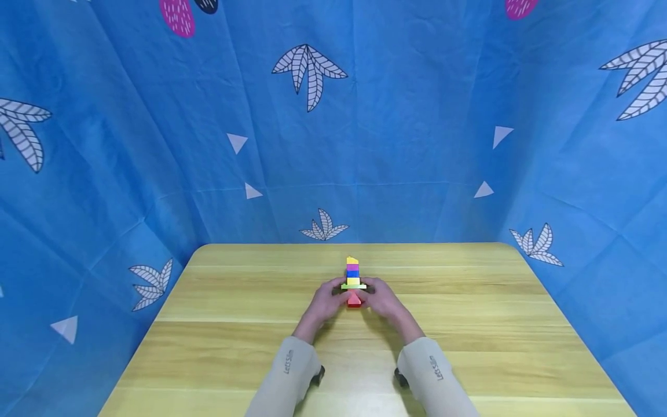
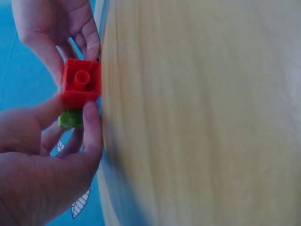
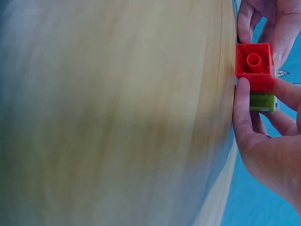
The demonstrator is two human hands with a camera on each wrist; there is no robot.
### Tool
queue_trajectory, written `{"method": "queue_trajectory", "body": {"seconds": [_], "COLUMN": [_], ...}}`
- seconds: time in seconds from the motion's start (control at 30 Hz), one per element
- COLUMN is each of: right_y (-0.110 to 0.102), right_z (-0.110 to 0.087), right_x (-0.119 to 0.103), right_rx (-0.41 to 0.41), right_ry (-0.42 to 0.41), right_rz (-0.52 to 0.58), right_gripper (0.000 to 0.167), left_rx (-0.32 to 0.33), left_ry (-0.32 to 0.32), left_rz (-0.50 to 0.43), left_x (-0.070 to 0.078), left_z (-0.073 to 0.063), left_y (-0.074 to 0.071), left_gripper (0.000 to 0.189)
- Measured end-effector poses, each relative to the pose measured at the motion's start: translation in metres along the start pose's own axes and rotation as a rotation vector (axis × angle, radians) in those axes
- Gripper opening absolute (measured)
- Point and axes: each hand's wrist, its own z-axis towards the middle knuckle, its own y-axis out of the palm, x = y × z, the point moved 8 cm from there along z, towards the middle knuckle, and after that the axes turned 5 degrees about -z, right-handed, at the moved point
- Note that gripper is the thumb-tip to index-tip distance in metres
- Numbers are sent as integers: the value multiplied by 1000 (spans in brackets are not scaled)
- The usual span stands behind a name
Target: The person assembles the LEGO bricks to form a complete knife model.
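Here both hands meet at a small brick tower (image 1: 353,281) standing mid-surface (image 1: 469,324). The left hand (image 1: 327,302) and right hand (image 1: 381,300) each pinch its red base brick (image 2: 81,84), fingers curled round it; a green brick (image 3: 262,101) sits next.

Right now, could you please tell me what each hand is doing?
Left hand: pinching the red brick of the block tower.
Right hand: pinching the same brick.
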Motion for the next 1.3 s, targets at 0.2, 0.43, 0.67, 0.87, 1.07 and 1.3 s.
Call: {"method": "queue_trajectory", "body": {"seconds": [0.2, 0.43, 0.67, 0.87, 1.07, 1.3], "right_y": [-1, -1, -1, 1, 2, 2], "right_z": [-1, -1, 1, 2, 2, 2], "right_x": [1, 4, 2, 0, 0, 2], "right_rx": [0, -3, 8, 7, 14, 22], "right_ry": [10, 22, 4, -5, 13, 21], "right_rz": [-20, -13, 1, 14, 13, 12], "right_gripper": [43, 45, 42, 44, 45, 45], "left_rx": [-5, -5, -9, -3, -6, 5], "left_ry": [0, -3, -12, -17, -17, -14], "left_rz": [4, 2, -3, 9, 9, 23], "left_x": [0, 1, 0, -1, 0, 2], "left_z": [1, 0, 0, -1, -2, -4], "left_y": [1, 2, 3, 2, 3, 3], "left_gripper": [43, 43, 43, 44, 44, 45]}}
